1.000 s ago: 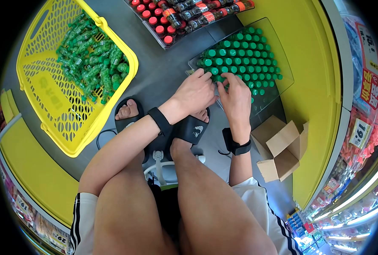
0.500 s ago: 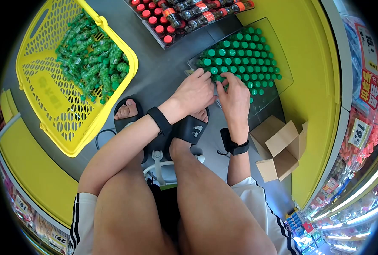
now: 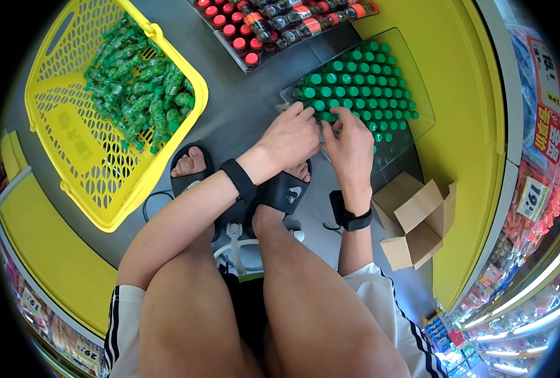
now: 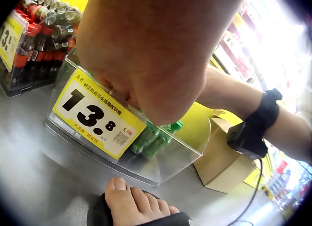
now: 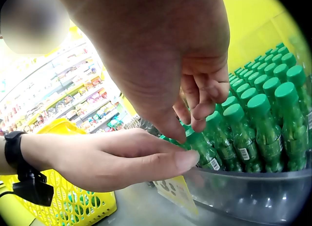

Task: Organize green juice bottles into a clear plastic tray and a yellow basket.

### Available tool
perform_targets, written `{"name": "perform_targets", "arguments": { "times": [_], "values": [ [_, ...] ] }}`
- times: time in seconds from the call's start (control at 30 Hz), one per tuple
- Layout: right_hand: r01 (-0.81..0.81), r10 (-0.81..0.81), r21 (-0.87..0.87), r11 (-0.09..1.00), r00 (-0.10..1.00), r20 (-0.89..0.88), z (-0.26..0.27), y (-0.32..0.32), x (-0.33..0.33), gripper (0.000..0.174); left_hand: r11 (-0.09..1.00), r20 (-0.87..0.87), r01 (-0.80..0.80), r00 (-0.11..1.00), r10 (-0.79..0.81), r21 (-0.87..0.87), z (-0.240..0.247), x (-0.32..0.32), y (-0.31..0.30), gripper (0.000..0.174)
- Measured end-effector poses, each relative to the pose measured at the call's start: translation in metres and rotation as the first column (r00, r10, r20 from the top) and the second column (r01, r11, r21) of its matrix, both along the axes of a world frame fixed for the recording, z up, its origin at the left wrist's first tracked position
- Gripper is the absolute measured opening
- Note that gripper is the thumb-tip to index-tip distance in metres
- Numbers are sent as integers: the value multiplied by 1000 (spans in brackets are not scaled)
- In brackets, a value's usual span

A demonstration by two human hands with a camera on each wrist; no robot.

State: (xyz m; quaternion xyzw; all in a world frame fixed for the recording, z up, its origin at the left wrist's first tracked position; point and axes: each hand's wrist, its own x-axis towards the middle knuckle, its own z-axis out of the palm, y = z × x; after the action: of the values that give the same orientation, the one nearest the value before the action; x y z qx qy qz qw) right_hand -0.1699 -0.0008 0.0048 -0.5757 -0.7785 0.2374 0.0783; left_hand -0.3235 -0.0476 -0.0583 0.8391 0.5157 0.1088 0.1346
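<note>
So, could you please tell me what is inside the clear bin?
Rows of green-capped bottles stand in the clear bin. The left hand and right hand hide part of its near side, and what lies beneath the bottles cannot be seen.

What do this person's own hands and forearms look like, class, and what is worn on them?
The left hand and right hand are bare, without gloves. Each wrist has a black strap with a dark, boxy device; a thin dark cable hangs from the right one. White sleeves with black stripes cover the upper arms.
</note>
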Motion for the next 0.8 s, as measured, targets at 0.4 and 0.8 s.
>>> {"name": "perform_targets", "arguments": {
  "times": [0.4,0.8],
  "values": [
    [-104,136,163,981,970,-202,58,4,-18,16,996,251,8,968,-31,92,91,-53,10,15],
    [-328,383,219,919,876,-292,111,5,-104,16,921,237,-300,941,242,248,166,-128,-13,22]
  ]
}}
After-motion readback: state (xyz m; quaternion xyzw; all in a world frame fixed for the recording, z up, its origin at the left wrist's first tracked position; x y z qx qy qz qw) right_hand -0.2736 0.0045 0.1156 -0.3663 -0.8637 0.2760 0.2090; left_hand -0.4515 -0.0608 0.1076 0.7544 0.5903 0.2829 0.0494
